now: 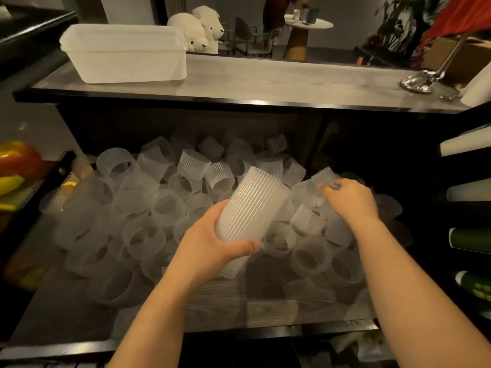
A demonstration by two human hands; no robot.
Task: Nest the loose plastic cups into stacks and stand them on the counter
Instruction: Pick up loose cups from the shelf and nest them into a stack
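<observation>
A heap of loose frosted ribbed plastic cups (170, 205) covers the lower shelf (265, 312), lying on their sides. My left hand (212, 248) grips a nested stack of cups (252, 208), tilted with its top leaning up and to the right over the heap. To the right, my right hand (348, 197) reaches into the pile and pinches a single loose cup (325, 176) with its fingertips. The upper counter (265, 81) runs above the shelf; no cup stack stands on it.
A white plastic tub (125, 53) stands on the counter's left end. A chrome stand base (419, 81) and a paper roll (478, 88) sit at the right end. Rolled items (470, 240) are racked at the right. Plastic fruit (18, 158) lies at the left.
</observation>
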